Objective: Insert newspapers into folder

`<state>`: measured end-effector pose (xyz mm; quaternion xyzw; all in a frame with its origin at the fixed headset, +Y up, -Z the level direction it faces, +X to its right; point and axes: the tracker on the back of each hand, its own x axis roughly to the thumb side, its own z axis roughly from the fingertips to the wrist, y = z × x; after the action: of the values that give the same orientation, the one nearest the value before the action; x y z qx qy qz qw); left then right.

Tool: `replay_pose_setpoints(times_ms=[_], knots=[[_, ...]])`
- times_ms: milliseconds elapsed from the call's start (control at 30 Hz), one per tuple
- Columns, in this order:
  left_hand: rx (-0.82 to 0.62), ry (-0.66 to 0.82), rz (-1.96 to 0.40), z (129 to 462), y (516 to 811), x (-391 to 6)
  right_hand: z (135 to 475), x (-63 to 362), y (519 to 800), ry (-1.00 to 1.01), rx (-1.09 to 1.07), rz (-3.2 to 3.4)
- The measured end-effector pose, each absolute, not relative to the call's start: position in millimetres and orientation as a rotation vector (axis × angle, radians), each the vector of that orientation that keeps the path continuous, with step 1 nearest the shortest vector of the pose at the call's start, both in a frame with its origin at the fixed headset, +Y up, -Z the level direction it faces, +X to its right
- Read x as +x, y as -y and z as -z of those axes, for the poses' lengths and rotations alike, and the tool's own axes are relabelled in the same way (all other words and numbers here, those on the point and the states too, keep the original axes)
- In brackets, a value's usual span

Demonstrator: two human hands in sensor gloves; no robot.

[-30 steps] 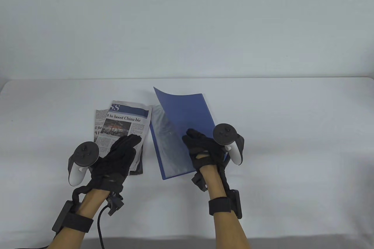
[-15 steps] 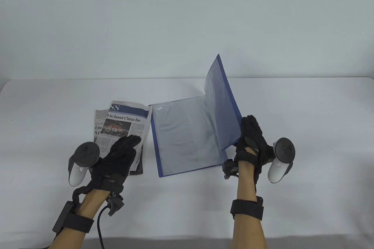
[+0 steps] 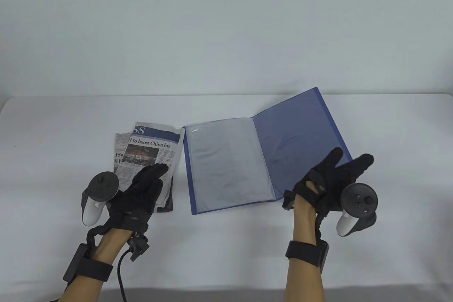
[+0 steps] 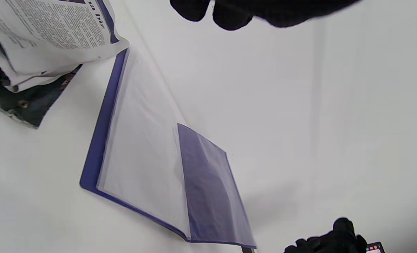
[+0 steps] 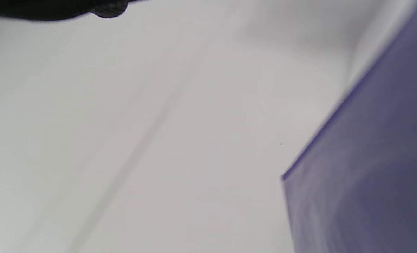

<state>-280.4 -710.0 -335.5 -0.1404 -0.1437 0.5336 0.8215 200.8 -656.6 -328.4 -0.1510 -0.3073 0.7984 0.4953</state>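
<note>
- The folder (image 3: 247, 160) lies open on the table (image 3: 226, 252), clear sleeve page up on its left half, blue cover (image 3: 297, 135) spread to the right. In the left wrist view that cover does not yet look fully flat, so press it down before you turn away.
- Your right hand (image 3: 327, 181) sits at the cover's near right corner, fingers spread wide and holding nothing. Whether the fingertips touch the cover is hard to tell from above.
- Your left hand (image 3: 139, 192) rests palm down on the near part of the newspapers (image 3: 147, 157), fingers extended and not curled round anything. The stack lies just left of the folder, its right edge close to the folder's left edge.
- The step in hand, as I judge it, is finishing the opening; the papers are not yet in.
- Pin the cover with your right hand so the folder cannot slide or spring shut.
- The stack looks uneven, one sheet poking out at the left and a dark sheet at the bottom. Square it before you lift, gripping the whole thickness at the near edge.
- I cannot see where the sleeve opens; find the mouth first.
- Feed one corner in first, low and flat, since soft newsprint will likely buckle if pushed from behind.
</note>
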Motion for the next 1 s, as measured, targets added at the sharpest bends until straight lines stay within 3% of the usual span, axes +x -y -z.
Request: replay_pose_setpoints(times_ms=[167, 267, 467, 600, 633, 733, 1000], knots=[[-0.334, 0.326, -1.113, 337.3, 711.7, -274.7, 372.5, 148.6, 652.9, 0.372, -0.182, -2.153], [-0.353, 0.334, -1.095, 337.8, 713.6, -272.7, 413.3, 113.5, 671.2, -0.025, -0.167, -2.271], [-0.404, 0.357, -1.106, 340.7, 716.8, -270.0, 467.0, 86.1, 720.6, -0.495, -0.415, -2.366], [-0.410, 0.363, -1.115, 341.5, 716.4, -269.6, 491.2, 87.8, 773.8, -0.958, -0.548, -2.468], [-0.417, 0.360, -1.114, 341.3, 718.1, -269.1, 495.7, 86.2, 772.6, -1.041, -0.569, -2.631], [-0.441, 0.363, -1.091, 341.8, 719.6, -267.8, 499.3, 86.2, 777.4, -1.162, -0.491, -2.633], [-0.444, 0.375, -1.079, 342.4, 719.5, -265.8, 491.0, 94.7, 780.3, -1.175, -0.275, -2.635]])
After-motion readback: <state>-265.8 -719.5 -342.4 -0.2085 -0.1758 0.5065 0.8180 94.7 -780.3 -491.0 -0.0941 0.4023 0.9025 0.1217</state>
